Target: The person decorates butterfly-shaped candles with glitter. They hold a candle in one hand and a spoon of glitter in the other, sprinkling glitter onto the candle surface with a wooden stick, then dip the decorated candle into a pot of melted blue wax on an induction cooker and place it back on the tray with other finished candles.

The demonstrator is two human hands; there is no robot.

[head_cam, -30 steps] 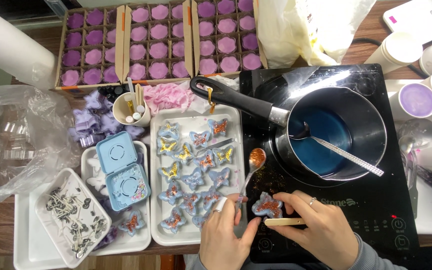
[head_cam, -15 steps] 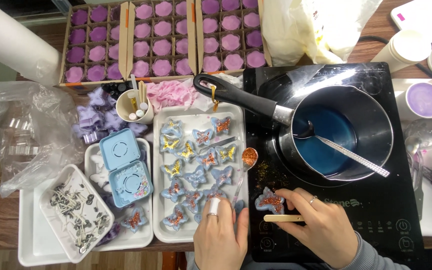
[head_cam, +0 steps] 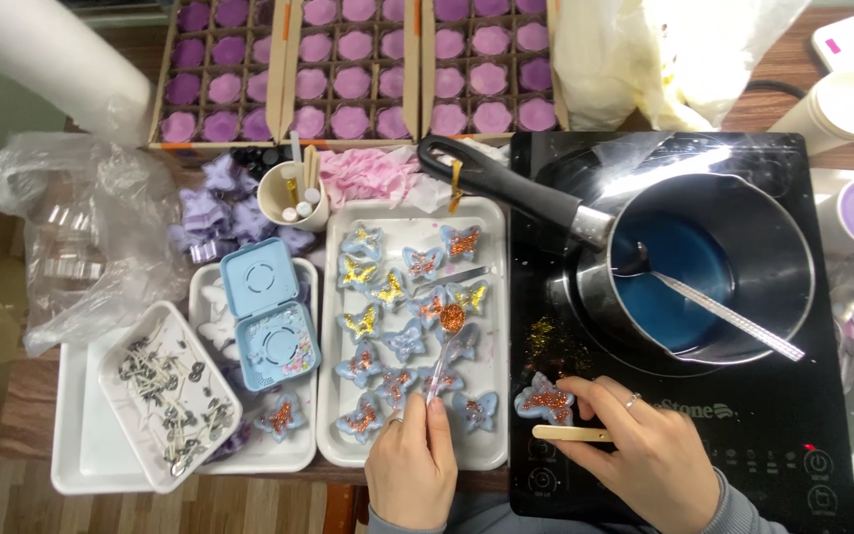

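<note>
Glitter-dusting step: my left hand (head_cam: 410, 465) grips a small clear spoon of copper glitter (head_cam: 444, 348) over the white tray of pale-blue butterfly wax pieces (head_cam: 494, 396), my right hand (head_cam: 644, 445) pinches a wooden stick (head_cam: 570, 433) beside one glittered butterfly (head_cam: 544, 400) on the black cooktop (head_cam: 773, 435); next, I judge, a steady tip.

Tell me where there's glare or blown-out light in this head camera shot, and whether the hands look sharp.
Head view: glare streaks the black cooktop beside the pot; the plastic bag at top is washed out; the left hand and right hand look reasonably sharp.
</note>
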